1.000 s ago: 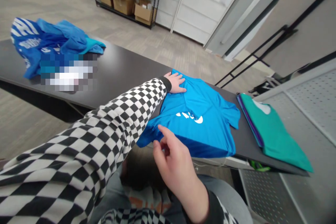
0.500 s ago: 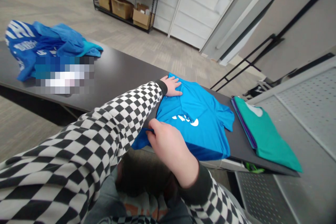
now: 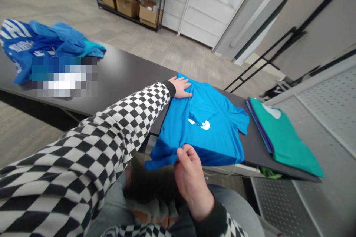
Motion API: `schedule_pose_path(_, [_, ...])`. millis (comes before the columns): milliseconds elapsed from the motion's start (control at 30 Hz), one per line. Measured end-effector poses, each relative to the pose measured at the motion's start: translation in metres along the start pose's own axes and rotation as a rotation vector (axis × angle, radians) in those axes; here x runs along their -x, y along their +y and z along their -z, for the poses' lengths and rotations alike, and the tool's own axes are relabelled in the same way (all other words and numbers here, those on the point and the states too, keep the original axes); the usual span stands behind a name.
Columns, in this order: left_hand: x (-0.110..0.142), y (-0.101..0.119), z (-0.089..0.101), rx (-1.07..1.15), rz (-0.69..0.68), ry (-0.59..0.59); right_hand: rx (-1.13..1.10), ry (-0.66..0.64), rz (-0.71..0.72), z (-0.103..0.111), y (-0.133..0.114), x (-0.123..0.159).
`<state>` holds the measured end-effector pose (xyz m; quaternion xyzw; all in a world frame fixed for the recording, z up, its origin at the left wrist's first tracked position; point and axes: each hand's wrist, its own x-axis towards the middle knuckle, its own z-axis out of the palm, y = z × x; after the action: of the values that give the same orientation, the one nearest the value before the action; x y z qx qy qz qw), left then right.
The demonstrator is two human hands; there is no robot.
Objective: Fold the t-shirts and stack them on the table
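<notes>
One blue shirt [image 3: 211,107] is spread across the middle of the dark counter [image 3: 125,76], its nearer part draped over the front edge. Its far left corner is pressed down by the left hand [image 3: 182,88], which is laid flat with the fingers spread and closed on nothing; the cloth is presumably anchored there so that it is not dragged along when the nearer side is pulled. At that nearer side, a bit of cloth is pinched between the thumb and fingers of the right hand [image 3: 191,177], perhaps because a hanging edge is better controlled by a small grip. Whether one layer or more is caught cannot be told.

At the right end, a folded green garment [image 3: 294,140] is laid over purple cloth [image 3: 259,124], apart from the shirt, possibly so that its folds are left undisturbed. At the left end, crumpled blue clothes [image 3: 58,40] are heaped, well apart from both hands
</notes>
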<state>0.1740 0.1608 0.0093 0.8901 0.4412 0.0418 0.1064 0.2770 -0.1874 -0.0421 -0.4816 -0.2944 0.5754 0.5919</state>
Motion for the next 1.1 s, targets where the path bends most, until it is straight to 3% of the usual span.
schedule_pose_path(167, [-0.001, -0.001, 0.000, 0.009, 0.005, 0.003, -0.092, 0.093, -0.097, -0.006, 0.001, 0.005])
schedule_pose_path(367, [-0.002, -0.001, 0.000, 0.016, 0.006, -0.005, -0.011, -0.094, -0.226, -0.006, 0.010, 0.007])
schedule_pose_path(567, [-0.001, -0.001, 0.001, 0.001, -0.003, -0.012, 0.298, 0.169, -0.022, 0.012, 0.023, 0.002])
schedule_pose_path(667, [0.000, -0.001, 0.002, -0.015, -0.005, -0.014, 0.394, 0.056, 0.049, 0.011, 0.016, 0.005])
schedule_pose_path(800, [0.001, -0.002, 0.007, -0.002, -0.032, -0.004, 0.354, -0.117, 0.080, 0.004, 0.008, 0.006])
schedule_pose_path(1100, [0.000, -0.009, 0.013, 0.043, -0.082, 0.110, 0.347, 0.059, 0.071, 0.015, 0.025, -0.007])
